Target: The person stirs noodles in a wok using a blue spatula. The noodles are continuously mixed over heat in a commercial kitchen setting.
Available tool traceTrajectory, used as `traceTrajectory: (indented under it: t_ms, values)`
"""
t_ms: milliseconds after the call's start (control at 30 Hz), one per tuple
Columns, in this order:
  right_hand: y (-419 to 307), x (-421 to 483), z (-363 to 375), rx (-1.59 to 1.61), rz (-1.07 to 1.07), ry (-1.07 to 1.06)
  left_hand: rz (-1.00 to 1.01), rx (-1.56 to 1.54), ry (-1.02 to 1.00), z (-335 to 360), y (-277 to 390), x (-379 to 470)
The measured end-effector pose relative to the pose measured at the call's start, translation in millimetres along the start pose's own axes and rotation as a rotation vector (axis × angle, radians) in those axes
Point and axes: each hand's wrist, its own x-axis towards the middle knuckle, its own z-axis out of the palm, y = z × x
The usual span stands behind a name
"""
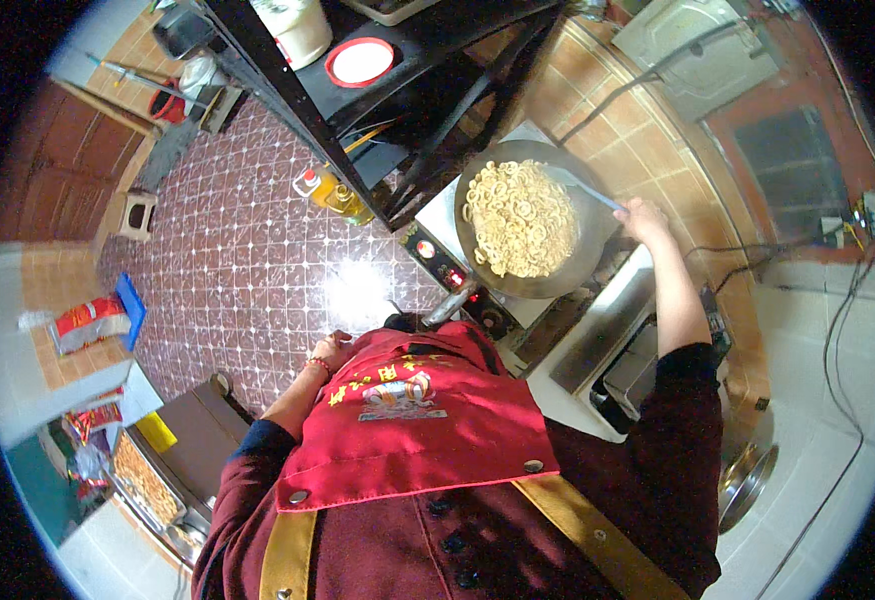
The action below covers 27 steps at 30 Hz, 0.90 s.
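Note:
My right hand grips the blue-grey handle of a spatula. The spatula's blade rests at the upper right edge of a heap of pale yellow ring-shaped food pieces. They lie in a large dark wok, whose handle points towards my body. Under the wok is an electric cooker with knobs and a lit red display. My left hand, with a beaded bracelet at the wrist, hangs beside my red apron; its fingers are partly hidden.
A black metal rack with a white tub and a red-rimmed lid stands left of the wok. An oil jug is on the tiled floor. Right of the cooker is a light-coloured counter. Cables hang along the right wall.

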Motion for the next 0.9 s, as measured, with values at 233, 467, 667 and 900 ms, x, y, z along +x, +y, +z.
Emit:
traceTrajectory:
  t_ms: [233,467,667,900]
  values:
    - [9,116,20,0.121,-0.066,-0.299,0.167,-0.154,-0.014,50,-27,-17]
    - [-37,98,26,-0.09,-0.232,-0.219,-0.009,-0.22,-0.023,61,-21,-15]
    - [-31,31,-11,-0.275,-0.316,-0.222,0.037,-0.074,-0.04,45,31,1]
    - [-39,71,-43,-0.145,-0.364,-0.001,0.017,-0.104,-0.044,41,38,-8]
